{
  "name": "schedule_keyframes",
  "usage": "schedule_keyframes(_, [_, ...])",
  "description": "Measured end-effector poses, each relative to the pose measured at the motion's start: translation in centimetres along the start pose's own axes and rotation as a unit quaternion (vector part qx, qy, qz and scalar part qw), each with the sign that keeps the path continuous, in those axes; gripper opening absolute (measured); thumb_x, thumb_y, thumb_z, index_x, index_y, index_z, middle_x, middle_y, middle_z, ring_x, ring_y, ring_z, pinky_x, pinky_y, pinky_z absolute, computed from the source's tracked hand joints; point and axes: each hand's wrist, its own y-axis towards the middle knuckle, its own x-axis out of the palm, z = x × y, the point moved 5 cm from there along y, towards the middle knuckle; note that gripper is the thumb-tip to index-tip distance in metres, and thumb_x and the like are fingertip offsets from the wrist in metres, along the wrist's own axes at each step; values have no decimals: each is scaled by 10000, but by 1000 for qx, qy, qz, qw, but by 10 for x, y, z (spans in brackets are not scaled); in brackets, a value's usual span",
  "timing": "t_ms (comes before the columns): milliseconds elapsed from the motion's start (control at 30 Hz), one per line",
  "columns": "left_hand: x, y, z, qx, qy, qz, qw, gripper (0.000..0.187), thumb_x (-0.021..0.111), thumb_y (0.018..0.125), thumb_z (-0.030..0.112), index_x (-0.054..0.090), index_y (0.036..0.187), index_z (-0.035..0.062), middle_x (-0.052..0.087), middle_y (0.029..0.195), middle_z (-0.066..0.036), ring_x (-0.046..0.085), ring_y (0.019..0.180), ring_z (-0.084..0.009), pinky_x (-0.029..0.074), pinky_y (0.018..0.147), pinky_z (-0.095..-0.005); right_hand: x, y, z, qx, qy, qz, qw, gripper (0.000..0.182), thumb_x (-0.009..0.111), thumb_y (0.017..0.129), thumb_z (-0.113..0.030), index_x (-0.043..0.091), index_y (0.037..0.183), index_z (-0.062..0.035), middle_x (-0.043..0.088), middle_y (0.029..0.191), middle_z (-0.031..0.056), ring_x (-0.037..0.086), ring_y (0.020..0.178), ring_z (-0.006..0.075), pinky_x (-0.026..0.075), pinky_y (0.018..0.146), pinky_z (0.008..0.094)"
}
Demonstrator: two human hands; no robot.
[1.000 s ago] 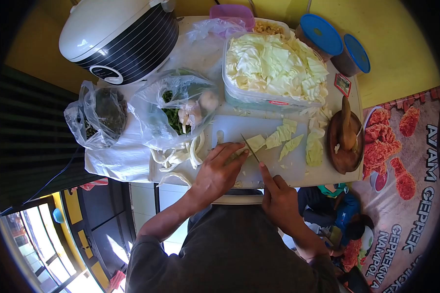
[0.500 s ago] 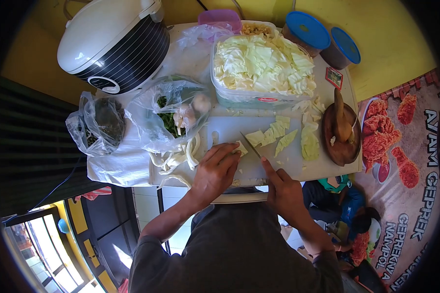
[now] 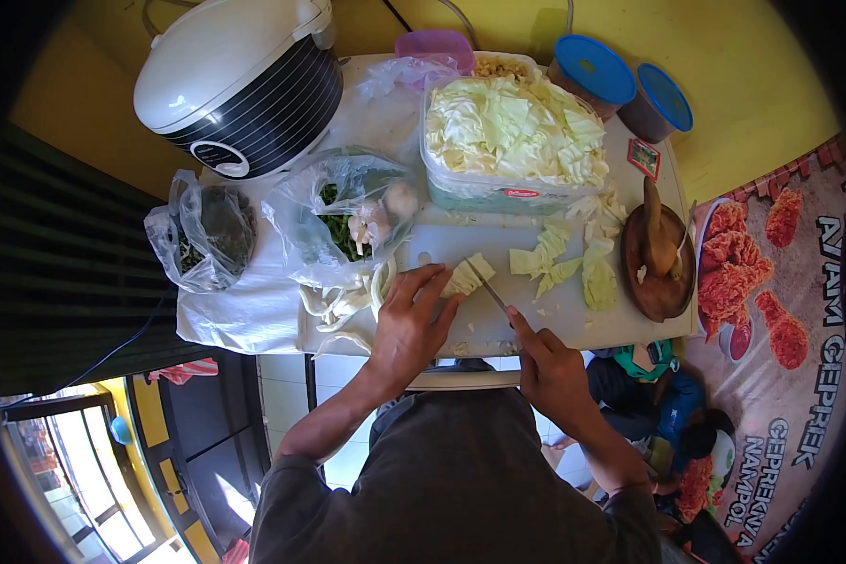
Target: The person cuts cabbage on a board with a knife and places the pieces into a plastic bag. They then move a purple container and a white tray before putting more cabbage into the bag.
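My right hand (image 3: 550, 369) grips a knife (image 3: 494, 296), its blade angled across the right end of a pale cabbage piece (image 3: 462, 280). The curled fingers of my left hand (image 3: 410, 324) press that piece down on the white cutting board (image 3: 545, 324). Cut cabbage leaves (image 3: 545, 254) lie just right of the blade, with a greener leaf (image 3: 599, 274) farther right. Pale cabbage ribs (image 3: 334, 305) are heaped to the left of my left hand. Above the board stands a clear tub (image 3: 484, 193) piled high with chopped cabbage (image 3: 512, 132).
Plastic bags with garlic and greens (image 3: 348, 221) and dark leaves (image 3: 207, 240) sit left, below a rice cooker (image 3: 240, 89). A stone-like mortar (image 3: 637, 273) with a pestle (image 3: 658, 240) is at right. Blue-lidded containers (image 3: 594, 70) stand behind. A person (image 3: 686, 423) sits below the table.
The knife has come onto the cabbage piece, which now shows more fully beside my left fingers. The cut leaves right of the blade lie closer together. The whole view has shifted slightly.
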Motion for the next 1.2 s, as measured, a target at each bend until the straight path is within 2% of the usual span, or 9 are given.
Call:
schedule_keyframes(233, [6,-1,-1,20,-8,-15,1000,222,817,832,10,784,1051,22,705,1135,-114,689,959,-292,586,821,-413,10,5,-7,1,-6,-20,1000,705,669,892,7,518,1561,-154,612,766,112,637,567,298,565,575,427])
schedule_keyframes(833, [3,9,2,23,-23,-44,999,144,796,832,-6,764,972,9,694,1071,-130,671,928,-321,573,803,-419,13,6,-11,2,-49,-50,998,714,664,885,5,499,1565,-133,616,814,127,649,596,328,563,570,446])
schedule_keyframes(933, [4,9,1,17,-20,-48,999,138,793,842,7,768,978,12,695,1064,-131,669,927,-332,570,811,-429,16,12,-13,18,-59,-51,997,705,658,892,8,501,1565,-134,613,810,132,647,599,333,561,572,452])
schedule_keyframes(1033, [2,8,-1,11,-23,-59,998,197,787,853,15,750,1045,-2,684,1115,-150,663,975,-343,560,853,-447,14,10,-10,31,-51,-19,998,696,652,900,14,503,1564,-134,611,805,133,644,598,333,557,572,453])
schedule_keyframes(1133, [-1,10,5,-14,35,-33,999,275,785,862,26,715,1124,-22,663,1194,-175,650,1034,-368,541,905,-465,4,1,0,21,-30,7,999,692,648,906,20,501,1564,-134,610,797,135,644,602,332,554,576,451])
schedule_keyframes(1200, [1,8,4,-17,39,-69,997,313,788,866,38,696,1155,-36,639,1243,-197,639,1061,-386,532,924,-468,-3,-3,4,27,-20,21,999,689,648,910,23,500,1564,-133,610,791,137,643,605,331,553,580,449])
